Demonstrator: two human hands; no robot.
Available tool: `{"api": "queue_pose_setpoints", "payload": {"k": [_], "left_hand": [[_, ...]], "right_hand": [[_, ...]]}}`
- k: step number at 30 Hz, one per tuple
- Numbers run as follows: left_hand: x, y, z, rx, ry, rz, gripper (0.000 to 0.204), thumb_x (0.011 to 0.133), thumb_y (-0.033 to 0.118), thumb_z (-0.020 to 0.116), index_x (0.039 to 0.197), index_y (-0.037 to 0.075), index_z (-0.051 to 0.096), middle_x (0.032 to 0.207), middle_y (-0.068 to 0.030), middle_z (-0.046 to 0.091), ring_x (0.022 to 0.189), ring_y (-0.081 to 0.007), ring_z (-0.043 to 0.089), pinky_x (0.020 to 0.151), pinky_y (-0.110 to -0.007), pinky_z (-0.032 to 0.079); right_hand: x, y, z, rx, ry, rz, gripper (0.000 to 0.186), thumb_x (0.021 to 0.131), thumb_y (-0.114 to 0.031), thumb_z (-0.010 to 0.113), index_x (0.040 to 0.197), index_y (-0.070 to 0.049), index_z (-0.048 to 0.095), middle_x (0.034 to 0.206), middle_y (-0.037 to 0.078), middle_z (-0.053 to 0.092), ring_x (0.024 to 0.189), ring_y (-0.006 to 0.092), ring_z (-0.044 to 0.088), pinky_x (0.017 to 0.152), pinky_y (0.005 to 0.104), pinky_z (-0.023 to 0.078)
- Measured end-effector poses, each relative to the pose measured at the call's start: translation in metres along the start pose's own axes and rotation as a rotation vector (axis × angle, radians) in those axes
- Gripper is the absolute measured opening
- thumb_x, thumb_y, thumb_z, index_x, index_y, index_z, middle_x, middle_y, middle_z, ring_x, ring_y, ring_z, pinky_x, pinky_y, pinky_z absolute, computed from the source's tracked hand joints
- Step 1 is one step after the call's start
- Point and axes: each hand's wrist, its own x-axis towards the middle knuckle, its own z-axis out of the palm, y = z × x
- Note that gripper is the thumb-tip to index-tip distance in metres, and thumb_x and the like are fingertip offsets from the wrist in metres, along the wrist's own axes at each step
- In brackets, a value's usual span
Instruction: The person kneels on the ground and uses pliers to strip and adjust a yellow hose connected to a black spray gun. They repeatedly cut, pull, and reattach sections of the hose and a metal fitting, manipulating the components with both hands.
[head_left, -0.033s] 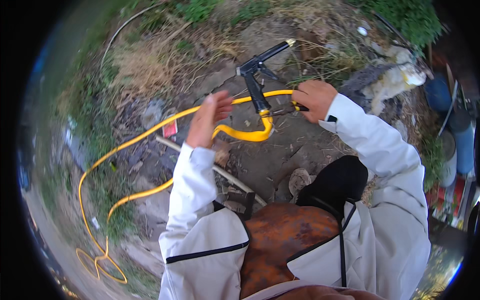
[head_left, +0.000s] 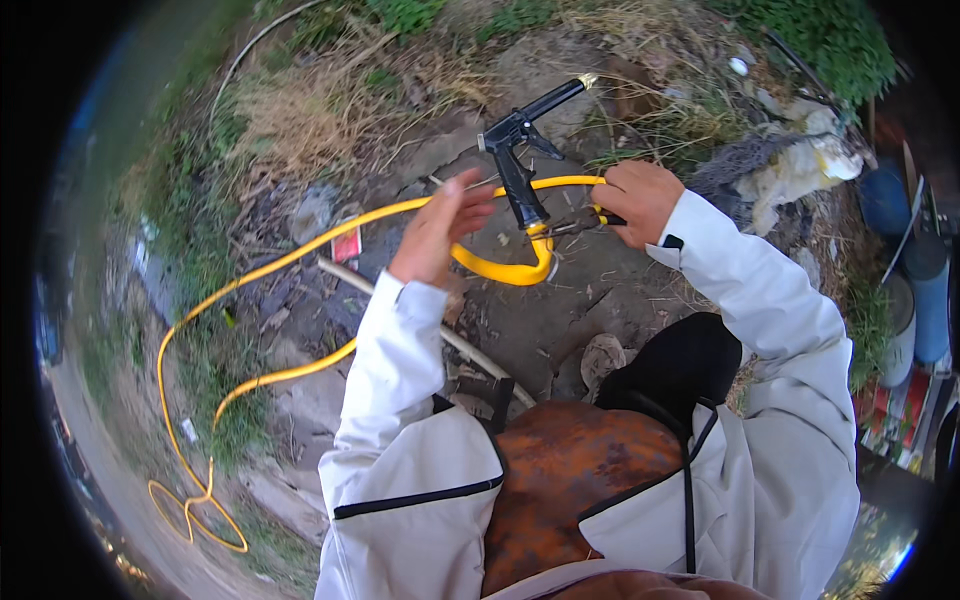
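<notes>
A black hose spray gun [head_left: 517,170] with a brass-coloured nozzle tip lies on the rocky ground, its handle toward me. The yellow hose [head_left: 505,271] joins the handle's lower end and loops away to the left. My right hand [head_left: 642,200] is closed around the pliers [head_left: 575,226], whose dark handles have yellow parts. Their jaws reach the hose end just below the gun's handle; whether they grip it I cannot tell. Left of the gun, my left hand [head_left: 445,225] is open over the hose, fingers stretched toward the handle and holding nothing visible.
A pale pole [head_left: 460,346] lies slantwise under my left arm. Beyond it is a small red packet [head_left: 347,244]. Dry grass [head_left: 300,125] and a whitish crumpled sheet [head_left: 805,165] lie farther out. At the right edge stand blue containers [head_left: 927,300].
My left hand has moved right, closer to the gun's handle. The pliers' jaws have come slightly closer to the hose end. The whole view has shifted a little.
</notes>
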Motion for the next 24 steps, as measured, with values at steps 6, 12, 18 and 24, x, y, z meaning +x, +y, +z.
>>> {"api": "queue_pose_setpoints", "payload": {"k": [6, 12, 18, 24], "left_hand": [[0.009, 0.017, 0.028, -0.574, 0.045, -0.059, 0.039, 0.099, 0.037, 0.054, 0.112, 0.0, 0.054, 0.072, 0.0006, 0.052, 0.073, -0.0189, 0.057, 0.071, -0.033, 0.049], [0.002, 0.025, 0.038, -0.576, 0.338, 0.25, 0.025, 0.099, 0.028, 0.056, 0.106, 0.004, 0.054, 0.069, 0.0022, 0.044, 0.07, -0.0146, 0.049, 0.067, -0.031, 0.043], [-0.002, 0.022, 0.054, -0.349, 0.499, 0.607, 0.022, 0.099, 0.022, 0.057, 0.109, 0.003, 0.052, 0.077, -0.0019, 0.054, 0.073, -0.0132, 0.056, 0.07, -0.03, 0.048], [-0.009, -0.013, 0.06, 0.512, 0.425, 0.962, 0.036, 0.078, 0.0, 0.073, 0.111, 0.004, 0.057, 0.091, -0.0094, 0.063, 0.078, -0.025, 0.06, 0.072, -0.033, 0.047]], "right_hand": [[0.015, -0.025, 0.012, 0.073, 0.039, -0.122, 0.034, 0.063, -0.011, 0.078, 0.087, -0.01, 0.054, 0.08, 0.009, 0.052, 0.081, 0.0304, 0.057, 0.067, 0.0409, 0.048], [0.01, -0.05, 0.035, 0.336, 0.015, 0.22, 0.028, 0.075, -0.015, 0.072, 0.094, -0.009, 0.053, 0.087, 0.011, 0.059, 0.082, 0.034, 0.062, 0.067, 0.044, 0.05], [0.018, -0.059, 0.045, 0.61, -0.094, 0.597, 0.024, 0.087, -0.026, 0.065, 0.096, -0.005, 0.057, 0.077, 0.018, 0.06, 0.076, 0.0407, 0.06, 0.067, 0.0452, 0.047], [0.03, -0.052, 0.071, 0.717, -0.254, 0.704, 0.032, 0.087, -0.036, 0.065, 0.091, -0.004, 0.064, 0.072, 0.018, 0.063, 0.071, 0.0359, 0.062, 0.068, 0.0436, 0.047]]}}
